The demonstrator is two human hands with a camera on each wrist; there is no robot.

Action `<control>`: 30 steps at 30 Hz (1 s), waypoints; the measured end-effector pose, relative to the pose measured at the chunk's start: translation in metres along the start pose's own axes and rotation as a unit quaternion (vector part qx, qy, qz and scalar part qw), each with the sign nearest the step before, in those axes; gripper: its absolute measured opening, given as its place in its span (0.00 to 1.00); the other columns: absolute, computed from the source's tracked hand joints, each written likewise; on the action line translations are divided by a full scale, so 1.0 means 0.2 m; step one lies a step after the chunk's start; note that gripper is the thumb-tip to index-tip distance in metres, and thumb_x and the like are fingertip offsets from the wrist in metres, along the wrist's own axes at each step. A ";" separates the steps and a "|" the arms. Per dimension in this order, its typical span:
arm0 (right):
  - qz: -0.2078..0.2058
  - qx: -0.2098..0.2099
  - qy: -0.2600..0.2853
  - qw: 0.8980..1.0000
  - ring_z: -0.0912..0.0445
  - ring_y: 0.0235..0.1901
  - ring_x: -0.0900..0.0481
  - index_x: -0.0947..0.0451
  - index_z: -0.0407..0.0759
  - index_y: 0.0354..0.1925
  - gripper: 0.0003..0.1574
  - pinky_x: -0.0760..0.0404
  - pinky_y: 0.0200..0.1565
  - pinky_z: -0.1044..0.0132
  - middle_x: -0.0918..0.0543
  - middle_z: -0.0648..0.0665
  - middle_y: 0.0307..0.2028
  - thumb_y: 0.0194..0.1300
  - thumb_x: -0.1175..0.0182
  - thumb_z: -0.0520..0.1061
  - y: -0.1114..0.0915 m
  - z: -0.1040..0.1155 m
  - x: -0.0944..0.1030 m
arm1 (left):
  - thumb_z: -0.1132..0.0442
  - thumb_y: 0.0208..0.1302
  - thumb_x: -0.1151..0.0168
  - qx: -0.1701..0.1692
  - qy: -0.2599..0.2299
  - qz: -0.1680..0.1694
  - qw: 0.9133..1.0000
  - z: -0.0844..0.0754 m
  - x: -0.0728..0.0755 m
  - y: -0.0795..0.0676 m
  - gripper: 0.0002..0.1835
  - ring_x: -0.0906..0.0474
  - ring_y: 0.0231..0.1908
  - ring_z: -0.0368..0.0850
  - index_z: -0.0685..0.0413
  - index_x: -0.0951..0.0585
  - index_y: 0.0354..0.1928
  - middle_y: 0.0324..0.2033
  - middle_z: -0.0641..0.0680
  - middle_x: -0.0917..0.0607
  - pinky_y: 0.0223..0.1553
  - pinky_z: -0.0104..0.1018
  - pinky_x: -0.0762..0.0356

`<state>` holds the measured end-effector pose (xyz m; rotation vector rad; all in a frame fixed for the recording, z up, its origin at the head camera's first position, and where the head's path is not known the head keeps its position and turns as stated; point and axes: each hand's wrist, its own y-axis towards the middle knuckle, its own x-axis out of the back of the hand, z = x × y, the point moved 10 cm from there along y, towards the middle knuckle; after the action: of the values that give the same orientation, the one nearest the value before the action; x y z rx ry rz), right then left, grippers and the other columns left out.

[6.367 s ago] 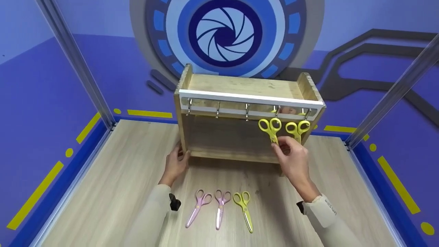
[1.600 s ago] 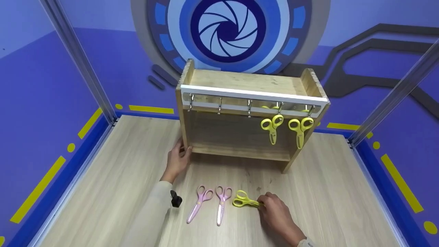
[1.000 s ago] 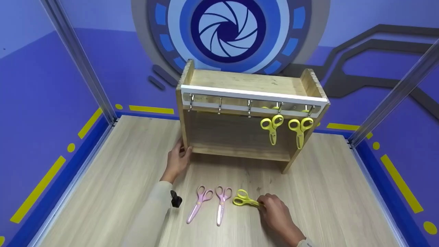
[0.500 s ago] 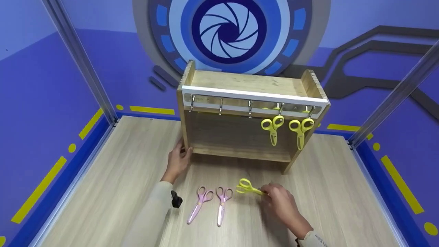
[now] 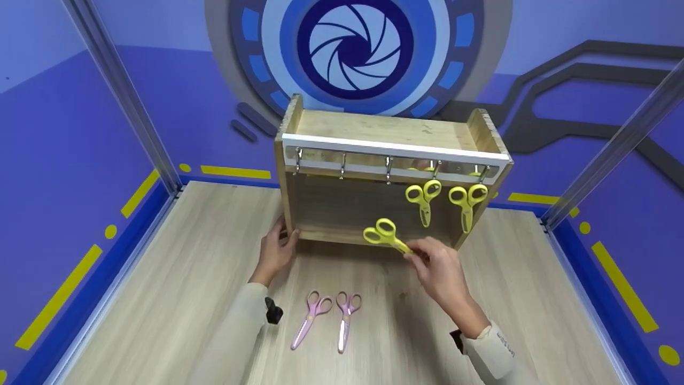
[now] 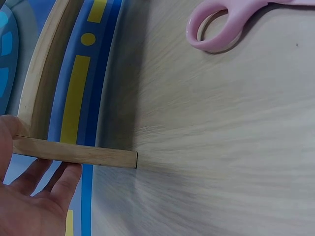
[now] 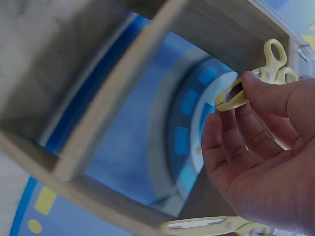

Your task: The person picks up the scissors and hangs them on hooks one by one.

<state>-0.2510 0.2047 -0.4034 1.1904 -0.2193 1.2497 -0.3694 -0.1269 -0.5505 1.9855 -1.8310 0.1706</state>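
Observation:
In the head view my right hand point(image 5: 441, 272) pinches a pair of yellow scissors point(image 5: 382, 233) by the blade end, handle loops pointing up and left, in front of the wooden rack point(image 5: 368, 243). The right wrist view shows thumb and fingertips on the blades of these scissors point(image 7: 268, 73). My left hand point(image 5: 276, 251) grips the lower left side of the rack; in the left wrist view its thumb and fingers straddle the side board point(image 6: 74, 151). Two more yellow scissors, one point(image 5: 424, 202) beside another point(image 5: 468, 206), hang from the rack's right hooks.
Pink scissors point(image 5: 311, 319) and a second pink pair point(image 5: 346, 321) lie on the wooden table point(image 5: 214, 278) before the rack. A white rail point(image 5: 395, 148) with metal hooks crosses the rack's front. Blue patterned walls point(image 5: 181, 107) stand behind and at both sides.
My right hand has picked up the third yellow scissors from the table and raised them toward the rack. Earlier it was at the second hanging pair. My left hand stays on the rack.

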 end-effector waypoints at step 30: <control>-0.065 -0.077 0.092 0.991 0.58 0.30 0.16 0.11 0.40 0.43 0.10 0.15 0.32 0.65 0.11 0.48 0.33 0.62 0.25 0.40 0.16 0.08 0.03 | 0.61 0.76 0.40 0.000 0.004 0.001 1.000 0.00 0.00 0.00 0.32 0.21 0.61 0.61 0.60 0.36 0.77 0.63 0.68 0.22 0.57 0.49 0.18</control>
<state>-0.2677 0.1923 -0.3737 0.9367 -0.0977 1.1989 -0.3684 -0.1269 -0.5497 1.9804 -1.8280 0.1782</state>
